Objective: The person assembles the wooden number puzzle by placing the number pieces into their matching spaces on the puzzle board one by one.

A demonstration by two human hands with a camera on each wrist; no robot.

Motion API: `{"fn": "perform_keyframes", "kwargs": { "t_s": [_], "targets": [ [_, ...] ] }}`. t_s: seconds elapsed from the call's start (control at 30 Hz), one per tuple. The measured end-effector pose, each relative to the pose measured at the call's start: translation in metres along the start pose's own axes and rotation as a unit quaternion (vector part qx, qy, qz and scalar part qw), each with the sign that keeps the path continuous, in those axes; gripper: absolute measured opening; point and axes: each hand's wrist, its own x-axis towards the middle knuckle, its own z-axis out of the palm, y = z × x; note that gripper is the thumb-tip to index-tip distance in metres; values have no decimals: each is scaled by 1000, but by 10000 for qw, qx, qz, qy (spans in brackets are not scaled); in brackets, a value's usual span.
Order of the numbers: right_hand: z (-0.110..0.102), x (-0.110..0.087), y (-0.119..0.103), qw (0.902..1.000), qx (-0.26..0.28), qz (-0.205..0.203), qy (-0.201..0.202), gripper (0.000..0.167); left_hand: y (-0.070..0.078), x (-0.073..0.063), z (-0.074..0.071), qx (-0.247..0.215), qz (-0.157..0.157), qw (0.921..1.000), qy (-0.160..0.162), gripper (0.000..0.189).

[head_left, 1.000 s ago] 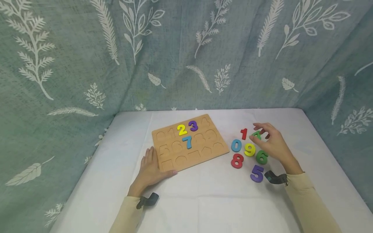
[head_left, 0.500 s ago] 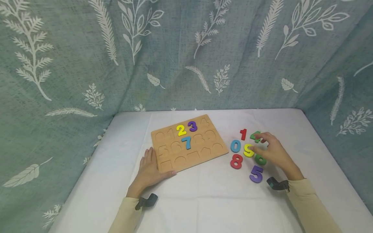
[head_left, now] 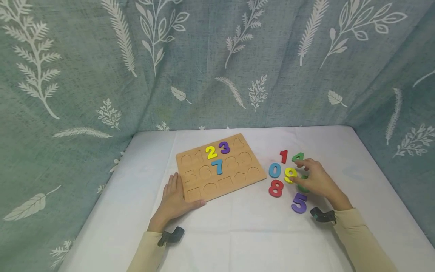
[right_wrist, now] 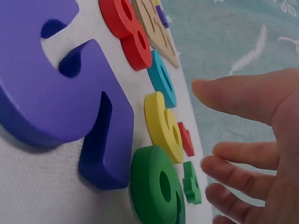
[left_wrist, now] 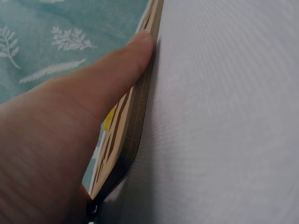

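My left hand (head_left: 175,198) rests at the near left corner of a wooden number puzzle board (head_left: 238,177), fingers along its left side. In the left wrist view the thumb (left_wrist: 112,70) lies straight on the board's edge. Over the loose number pieces hovers my right hand (head_left: 317,181), thumb and fingers apart, holding nothing. Nearest to it are the yellow 9 (head_left: 289,176), the green 4 (head_left: 299,155) and the green 6 (right_wrist: 145,172), which the hand partly hides in the head view. A yellow 2 (head_left: 211,153), purple 3 (head_left: 224,147) and blue 7 (head_left: 218,166) sit on the board.
Around the right hand also lie a red 1 (head_left: 284,156), a blue 0 (head_left: 271,170), a red 8 (head_left: 276,187) and a purple 5 (head_left: 300,206). A white cloth (head_left: 231,241) covers the table. Behind hangs a leaf-patterned curtain (head_left: 200,94).
My right hand has drawn back from over the green 4 toward the person, to above the yellow 9 and green 6. The left hand stays at the board's corner.
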Motion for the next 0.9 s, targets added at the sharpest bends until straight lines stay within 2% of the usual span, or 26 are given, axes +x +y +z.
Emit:
{"fn": "perform_keyframes", "kwargs": {
  "t_s": [0.3, 0.9],
  "targets": [
    [4, 0, 0, 9992, -231, 287, -143, 76, 0, 2, 2, 2, 9, 10000, -43, 150],
    [14, 2, -5, 9985, -410, 352, -84, 78, -2, 2, 3, 39, -7, 10000, -23, 150]
  ]
}}
